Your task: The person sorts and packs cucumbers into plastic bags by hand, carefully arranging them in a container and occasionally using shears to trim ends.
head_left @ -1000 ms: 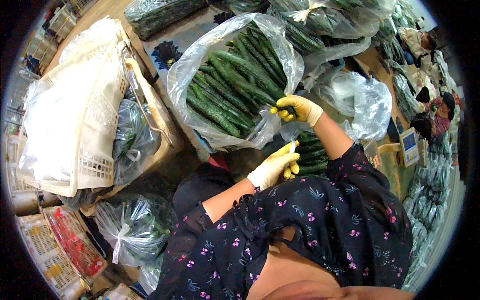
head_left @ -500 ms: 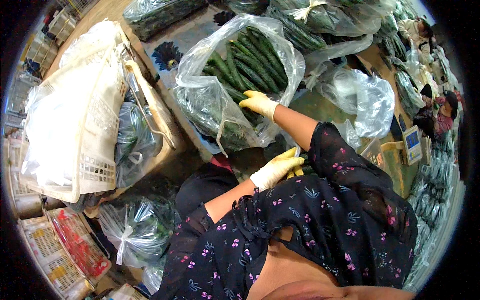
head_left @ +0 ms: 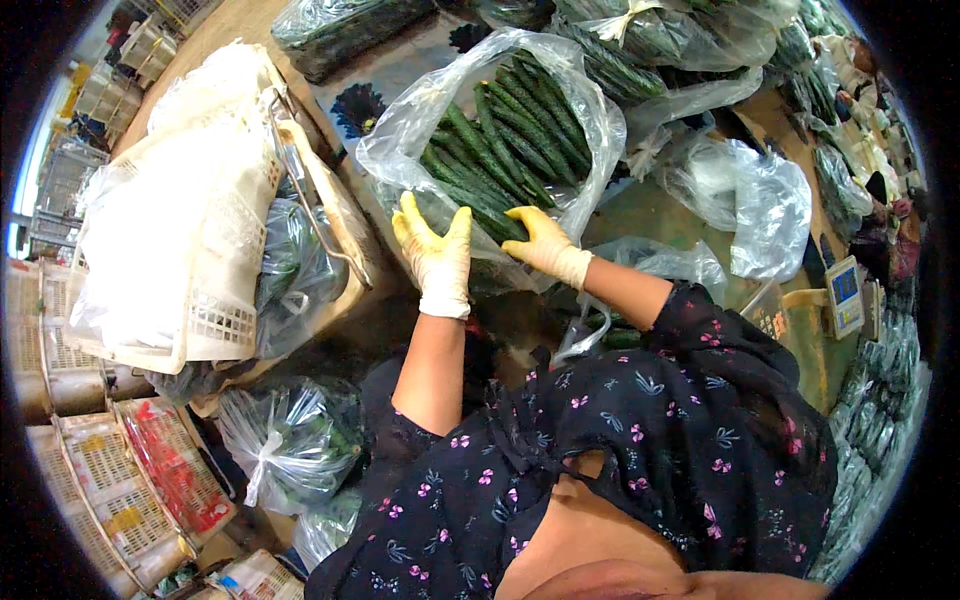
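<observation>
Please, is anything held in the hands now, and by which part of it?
The right hand is at the near end of a cucumber; whether it grips cannot be told. The left hand, spread open, shows no hold.

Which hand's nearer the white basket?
Left. The left hand is right of the basket, at the near-left side of the open bag; the right hand is farther right, at the cucumbers.
</observation>
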Available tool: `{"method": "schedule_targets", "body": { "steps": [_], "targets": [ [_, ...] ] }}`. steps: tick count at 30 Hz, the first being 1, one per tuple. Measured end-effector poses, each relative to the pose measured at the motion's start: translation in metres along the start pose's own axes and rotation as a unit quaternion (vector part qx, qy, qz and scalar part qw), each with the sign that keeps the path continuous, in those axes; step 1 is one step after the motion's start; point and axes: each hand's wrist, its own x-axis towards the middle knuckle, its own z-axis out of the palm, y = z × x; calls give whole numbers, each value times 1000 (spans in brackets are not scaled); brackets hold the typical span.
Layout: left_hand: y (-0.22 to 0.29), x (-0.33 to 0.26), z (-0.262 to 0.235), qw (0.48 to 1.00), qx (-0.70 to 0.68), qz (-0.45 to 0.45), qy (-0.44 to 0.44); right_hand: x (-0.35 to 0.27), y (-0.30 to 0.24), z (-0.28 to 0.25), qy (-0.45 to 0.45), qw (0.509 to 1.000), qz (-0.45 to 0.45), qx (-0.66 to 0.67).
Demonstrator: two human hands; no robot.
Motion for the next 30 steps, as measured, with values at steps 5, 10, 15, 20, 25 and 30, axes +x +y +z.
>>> {"method": "schedule_targets", "body": {
  "steps": [5, 10, 15, 20, 25, 30],
  "targets": [
    [-26, 6, 8, 989, -106, -34, -103, -33, -18, -13, -58, 998, 2, 11],
    [-11, 10, 2, 913, -357, -173, -91, -41, 4, -35, -35, 985, 111, 128],
    [0, 6, -21, 918, -365, -133, -78, -12, -10, -52, 3, 990, 124, 71],
    [19, 3, -28, 943, -328, -49, -13, 50, -5, 0, -30, 988, -115, -97],
    [48, -14, -33, 969, -138, 185, 83, 66, 16, 26, -27, 998, -13, -52],
    [66, -43, -18, 916, -180, 274, -229, 39, 19, 17, -90, 978, 189, 21]
  ]
}}
